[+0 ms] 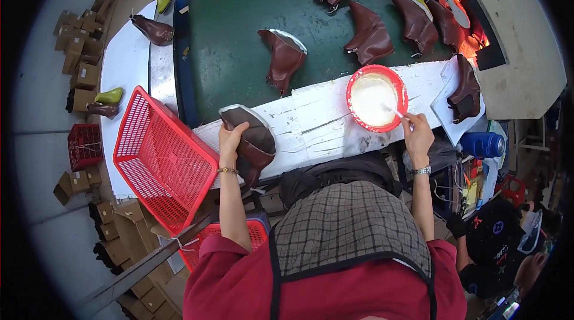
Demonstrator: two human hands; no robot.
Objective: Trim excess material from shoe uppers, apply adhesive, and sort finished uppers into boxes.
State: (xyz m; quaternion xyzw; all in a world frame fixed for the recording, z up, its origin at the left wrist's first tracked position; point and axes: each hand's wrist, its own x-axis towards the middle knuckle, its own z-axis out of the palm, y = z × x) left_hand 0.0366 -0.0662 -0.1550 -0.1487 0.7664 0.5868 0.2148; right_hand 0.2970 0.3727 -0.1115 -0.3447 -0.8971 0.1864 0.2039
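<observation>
My left hand (pixel 231 141) grips a brown leather boot upper (pixel 260 144) by its side, with the thumb toward its pale-edged opening. The upper hangs over the near edge of a white, glue-streaked board (pixel 317 113). Between the closed fingers of my right hand (pixel 420 137) is a thin, light-coloured brush (pixel 394 111). Its lower end dips into white paste (pixel 371 98) in a red bowl (pixel 403 90), so the bristles cannot be made out. Another brown boot upper (pixel 283 63) lies beyond the board, between my left hand and the bowl.
A green conveyor belt (pixel 230 33) carries several brown boots toward a glowing orange opening (pixel 475 45) at far right. One brown boot (pixel 465 90) rests right of the bowl. Red plastic baskets (pixel 167 164) stand at left. A blue bottle (pixel 482 144) and another person (pixel 499 248) are at right.
</observation>
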